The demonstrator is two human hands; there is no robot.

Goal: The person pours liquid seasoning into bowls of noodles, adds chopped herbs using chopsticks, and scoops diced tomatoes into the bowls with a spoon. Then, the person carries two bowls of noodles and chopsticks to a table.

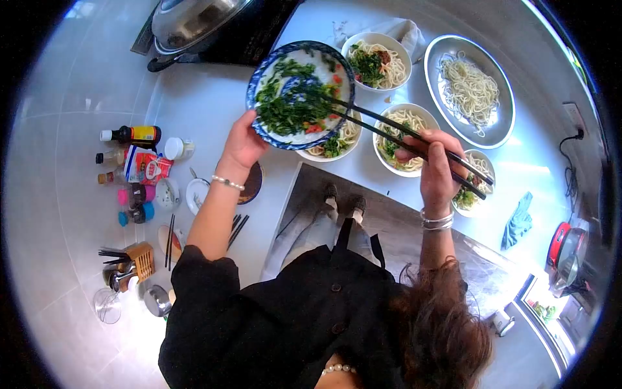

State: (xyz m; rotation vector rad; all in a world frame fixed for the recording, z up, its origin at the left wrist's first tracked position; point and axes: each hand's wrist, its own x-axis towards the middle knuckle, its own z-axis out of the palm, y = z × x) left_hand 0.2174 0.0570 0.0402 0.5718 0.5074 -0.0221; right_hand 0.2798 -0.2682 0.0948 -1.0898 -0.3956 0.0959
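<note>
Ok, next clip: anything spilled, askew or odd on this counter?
Nothing major stands out. A crumpled teal cloth lies loose on the counter near the bowls of noodles, which looks untidy beside food. A small brownish scrap by the topmost noodle bowl may be a dropped bit, too small to identify.

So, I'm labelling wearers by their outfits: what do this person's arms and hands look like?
The left hand and right hand are both ungloved. A bracelet of small pale round beads circles the left wrist; silver-coloured bangles circle the right. A black fabric sleeve ends near the left elbow; wavy brown hair hides the right sleeve's edge.
</note>
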